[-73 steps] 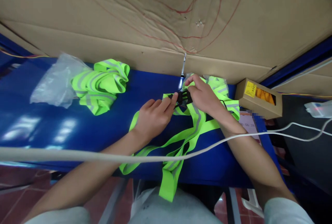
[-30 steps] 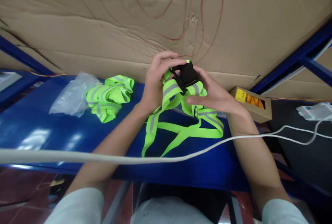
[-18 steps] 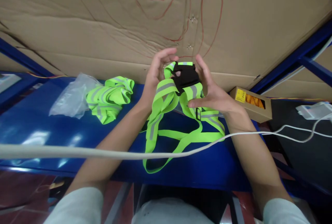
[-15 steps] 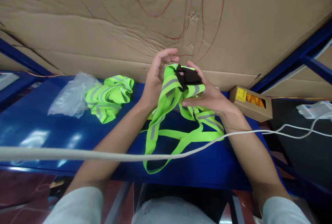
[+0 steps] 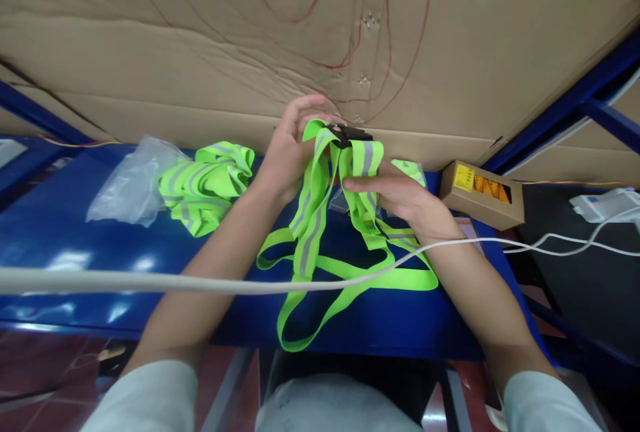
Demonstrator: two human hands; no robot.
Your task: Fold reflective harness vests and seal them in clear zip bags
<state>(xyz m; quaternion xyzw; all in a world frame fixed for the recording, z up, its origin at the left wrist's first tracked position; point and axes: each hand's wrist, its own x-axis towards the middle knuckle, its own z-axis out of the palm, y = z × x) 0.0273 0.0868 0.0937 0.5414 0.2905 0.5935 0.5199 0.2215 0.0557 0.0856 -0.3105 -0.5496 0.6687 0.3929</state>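
A neon-green reflective harness [image 5: 310, 232] with grey stripes hangs between my hands, its lower straps looped over the blue table. At its top is a black buckle [image 5: 345, 133]. My left hand [image 5: 290, 152] is curled around the upper left straps beside the buckle, fingers bent over it. Gripping the straps on the right side, my right hand [image 5: 395, 189] has its thumb across their front; its other fingers are hidden behind the webbing. A second green reflective bundle [image 5: 207, 185] lies folded to the left of my hands.
Crumpled clear plastic bag [image 5: 135, 182] lies beside the bundle. A cardboard box [image 5: 483, 195] with orange contents stands at right. A white cable [image 5: 200, 282] crosses in front of my forearms. Cardboard panel [image 5: 450, 52] rises behind the blue table [image 5: 45, 245].
The buckle has tipped flatter, and both hands have shifted slightly left with the harness. Its straps now hang wider apart, with a loop spread to the left.
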